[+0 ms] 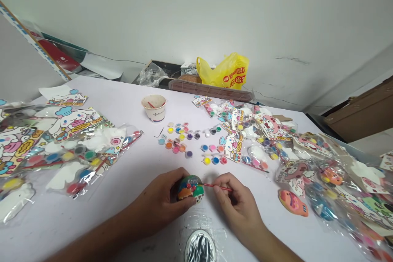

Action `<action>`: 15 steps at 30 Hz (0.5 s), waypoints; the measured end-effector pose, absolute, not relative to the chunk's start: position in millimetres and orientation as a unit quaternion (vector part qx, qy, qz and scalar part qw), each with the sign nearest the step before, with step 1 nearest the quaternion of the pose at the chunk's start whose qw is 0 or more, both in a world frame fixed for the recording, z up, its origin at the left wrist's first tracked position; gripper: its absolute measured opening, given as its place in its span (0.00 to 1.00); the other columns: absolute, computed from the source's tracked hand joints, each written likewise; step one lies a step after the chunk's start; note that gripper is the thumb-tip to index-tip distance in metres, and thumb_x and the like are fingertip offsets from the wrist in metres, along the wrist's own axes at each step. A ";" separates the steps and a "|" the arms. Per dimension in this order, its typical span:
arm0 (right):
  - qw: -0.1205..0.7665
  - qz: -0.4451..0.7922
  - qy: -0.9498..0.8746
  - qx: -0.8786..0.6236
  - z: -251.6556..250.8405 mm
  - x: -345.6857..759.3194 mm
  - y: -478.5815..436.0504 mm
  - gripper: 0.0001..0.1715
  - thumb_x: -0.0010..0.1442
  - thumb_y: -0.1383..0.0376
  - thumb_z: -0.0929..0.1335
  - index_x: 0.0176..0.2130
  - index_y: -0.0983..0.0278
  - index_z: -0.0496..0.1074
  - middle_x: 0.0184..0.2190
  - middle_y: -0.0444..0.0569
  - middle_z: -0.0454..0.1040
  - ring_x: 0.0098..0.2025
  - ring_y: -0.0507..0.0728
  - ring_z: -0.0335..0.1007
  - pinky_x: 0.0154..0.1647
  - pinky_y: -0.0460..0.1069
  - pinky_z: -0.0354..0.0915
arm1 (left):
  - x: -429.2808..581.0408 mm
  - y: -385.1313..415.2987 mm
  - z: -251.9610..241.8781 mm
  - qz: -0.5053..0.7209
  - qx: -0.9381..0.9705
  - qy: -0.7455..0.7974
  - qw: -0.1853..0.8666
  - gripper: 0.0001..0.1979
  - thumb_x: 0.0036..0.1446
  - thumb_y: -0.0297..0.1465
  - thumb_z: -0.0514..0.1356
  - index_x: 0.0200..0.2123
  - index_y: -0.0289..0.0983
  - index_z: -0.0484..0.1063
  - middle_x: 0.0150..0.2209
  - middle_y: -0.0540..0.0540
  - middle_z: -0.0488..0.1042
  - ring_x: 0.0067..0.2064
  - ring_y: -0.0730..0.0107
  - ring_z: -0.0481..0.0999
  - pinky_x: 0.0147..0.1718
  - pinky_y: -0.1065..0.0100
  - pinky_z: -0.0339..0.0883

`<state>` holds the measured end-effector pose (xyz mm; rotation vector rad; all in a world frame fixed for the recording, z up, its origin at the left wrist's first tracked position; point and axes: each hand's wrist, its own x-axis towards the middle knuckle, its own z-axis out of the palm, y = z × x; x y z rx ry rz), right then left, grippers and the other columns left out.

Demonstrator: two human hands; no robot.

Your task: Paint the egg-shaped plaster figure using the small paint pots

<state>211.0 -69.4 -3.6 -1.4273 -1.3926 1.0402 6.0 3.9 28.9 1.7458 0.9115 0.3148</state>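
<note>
Between the thumb and fingers of my left hand [167,196] is a small painted figurine [193,186], coloured green, blue, orange and red, with some white at its lower end. My right hand [238,202] pinches a thin red paintbrush [225,188]. Its tip meets the right side of the figurine, though whether it touches I cannot tell. Beyond my hands stand several small open paint pots [182,136] in joined strips. A paper cup [154,108] with a red stick-like thing inside stands behind them.
Clear packets of paints and white figures [89,143] lie at the left, with more packets [258,135] at the right. A painted orange-pink figure [293,203] rests at right. An oval black-and-silver object [200,247] sits at the near edge. A yellow bag [225,71] stands at the back.
</note>
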 end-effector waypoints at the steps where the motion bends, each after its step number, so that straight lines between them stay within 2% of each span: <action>1: 0.431 0.418 -0.558 -0.572 -3.7 211.1 -69.5 0.15 0.69 0.55 0.62 0.34 0.62 0.66 0.21 0.37 0.53 0.23 0.51 0.47 0.23 0.46 0.48 | 6.0 4.0 28.9 0.132 0.736 0.385 0.541 0.09 0.60 0.37 0.59 0.32 0.38 0.65 0.29 0.53 0.66 0.32 0.68 0.65 0.30 0.69 0.58; 15: 0.427 0.419 -0.561 -0.572 -2.6 211.2 -67.7 0.16 0.69 0.55 0.63 0.34 0.62 0.66 0.21 0.37 0.51 0.23 0.51 0.46 0.23 0.46 0.47 | 5.0 4.2 28.9 0.131 0.733 0.386 0.545 0.09 0.59 0.37 0.60 0.32 0.38 0.65 0.29 0.53 0.66 0.32 0.69 0.64 0.30 0.69 0.57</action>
